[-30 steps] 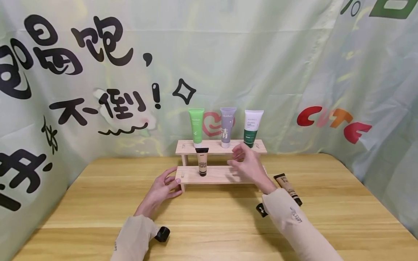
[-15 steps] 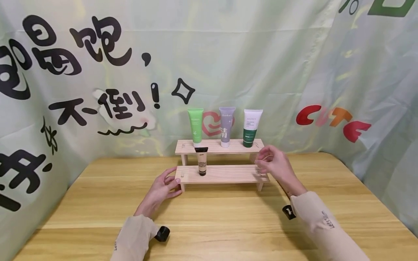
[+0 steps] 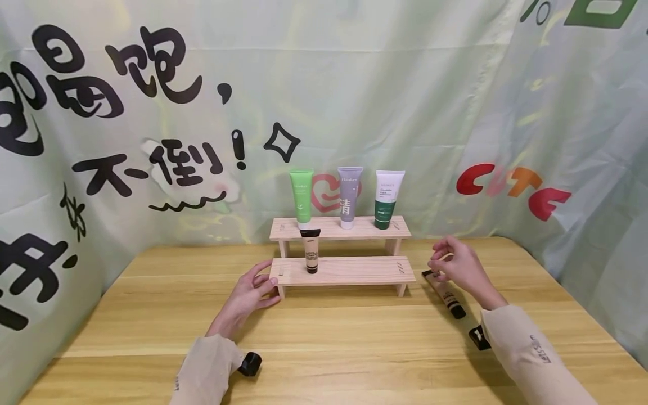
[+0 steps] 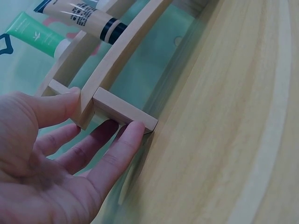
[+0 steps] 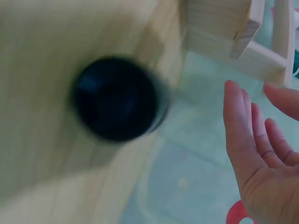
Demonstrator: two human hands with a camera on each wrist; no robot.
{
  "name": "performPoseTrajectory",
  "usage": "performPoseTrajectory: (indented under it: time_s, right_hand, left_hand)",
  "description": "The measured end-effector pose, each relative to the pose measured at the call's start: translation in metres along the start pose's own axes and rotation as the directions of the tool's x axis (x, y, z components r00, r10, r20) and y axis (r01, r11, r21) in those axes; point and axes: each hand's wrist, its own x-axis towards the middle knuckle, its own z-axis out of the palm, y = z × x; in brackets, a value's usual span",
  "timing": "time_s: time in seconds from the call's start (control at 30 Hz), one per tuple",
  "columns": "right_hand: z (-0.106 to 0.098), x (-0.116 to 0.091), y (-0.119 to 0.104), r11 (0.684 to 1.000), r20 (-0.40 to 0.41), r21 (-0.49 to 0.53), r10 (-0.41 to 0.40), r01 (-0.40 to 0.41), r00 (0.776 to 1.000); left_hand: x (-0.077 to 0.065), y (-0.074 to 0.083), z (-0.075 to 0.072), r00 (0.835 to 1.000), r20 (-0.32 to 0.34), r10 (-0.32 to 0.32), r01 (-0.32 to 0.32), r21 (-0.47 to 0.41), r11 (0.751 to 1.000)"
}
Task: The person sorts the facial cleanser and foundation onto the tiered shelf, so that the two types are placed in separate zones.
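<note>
In the head view my left hand (image 3: 251, 288) holds the left end of a two-step wooden stand (image 3: 349, 273). The left wrist view shows the thumb on the board's end and a fingertip against its leg (image 4: 126, 112). A beige foundation tube (image 3: 311, 252) stands cap down on the lower step, left of its middle. My right hand (image 3: 463, 270) is right of the stand, fingers loosely bent, holding nothing. Just below it, a second beige foundation tube (image 3: 448, 297) lies on the table, its crimped end partly behind the fingers. In the right wrist view its round black cap (image 5: 117, 99) looks blurred.
On the upper step stand a green tube (image 3: 302, 194), a purple tube (image 3: 349, 197) and a white-and-green tube (image 3: 388, 199). The wooden table (image 3: 344, 349) reaches back to a printed curtain (image 3: 395, 101). Black wrist devices show at both sleeves.
My right hand has moved right, from over the lower step to above the lying tube. The left hand stays at the stand's left end. The tubes keep their places.
</note>
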Motion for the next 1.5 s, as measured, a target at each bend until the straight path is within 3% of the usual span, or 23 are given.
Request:
performPoseTrajectory:
  time_s: [0.7,1.0,1.2,1.33,1.5]
  right_hand:
    - [-0.018,-0.009,0.024,0.992,0.156,-0.119,0.069,-0.051,0.985]
    - [-0.022,-0.005,0.029,0.991,0.284,-0.128,0.081,-0.046,0.955]
    - [-0.023,-0.002,0.027,0.983,0.357,-0.161,0.142,-0.089,0.923]
    - [-0.020,-0.003,0.027,0.978,0.348,-0.165,0.182,-0.131,0.920]
    - [-0.021,-0.007,0.027,0.981,0.320,-0.099,0.193,-0.169,0.927]
  left_hand:
    - [-0.002,-0.003,-0.001,1.000,0.009,-0.003,0.003,0.008,1.000]
    - [-0.001,0.000,-0.002,1.000,0.010,-0.001,0.001,0.009,1.000]
    - [0.001,0.001,-0.001,1.000,0.015,0.001,-0.001,0.010,1.000]
    - [0.000,0.001,-0.001,1.000,0.012,0.001,-0.002,0.010,1.000]
    - [-0.001,0.001,-0.001,1.000,0.013,0.002,-0.002,0.011,1.000]
